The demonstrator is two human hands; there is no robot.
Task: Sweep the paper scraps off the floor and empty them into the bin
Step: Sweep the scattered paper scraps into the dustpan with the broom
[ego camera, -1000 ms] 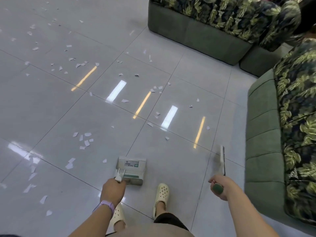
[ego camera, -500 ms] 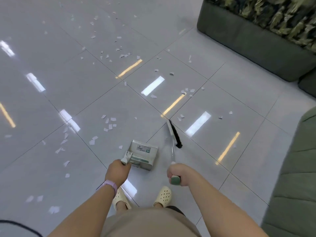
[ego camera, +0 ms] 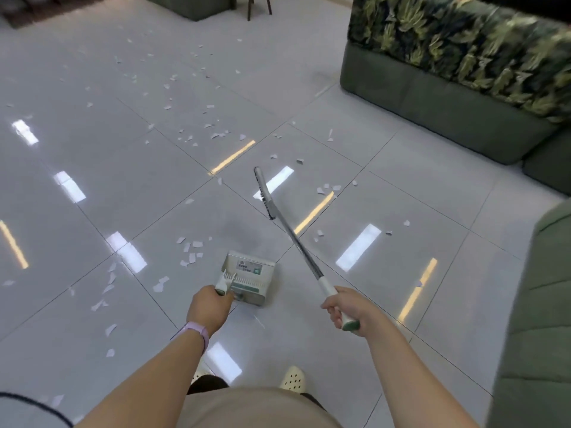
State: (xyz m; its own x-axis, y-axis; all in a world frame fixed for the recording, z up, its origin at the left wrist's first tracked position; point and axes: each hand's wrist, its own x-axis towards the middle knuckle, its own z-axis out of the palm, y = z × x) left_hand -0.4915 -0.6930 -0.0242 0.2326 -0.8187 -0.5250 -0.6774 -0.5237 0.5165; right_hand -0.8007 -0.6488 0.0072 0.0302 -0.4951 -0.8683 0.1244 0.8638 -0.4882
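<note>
My left hand [ego camera: 209, 307]: closed round the dustpan [ego camera: 249, 278] handle, pan on the floor [ego camera: 401, 180]. My right hand [ego camera: 347, 308]: gripping the broom [ego camera: 279, 211], arm extended, head forward. Scraps [ego camera: 191, 251]: scattered left of pan.

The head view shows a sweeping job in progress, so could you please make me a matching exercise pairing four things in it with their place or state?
Things:
1. broom
2. dustpan
3. wristband
4. sofa

Place or state:
A. worn on the left wrist
B. standing on the floor, its handle held by the left hand
C. leaf-patterned, at the upper right
D. held by the right hand, head reaching out over the tiles

Pairs: 1-D, 2-B, 3-A, 4-C
</note>
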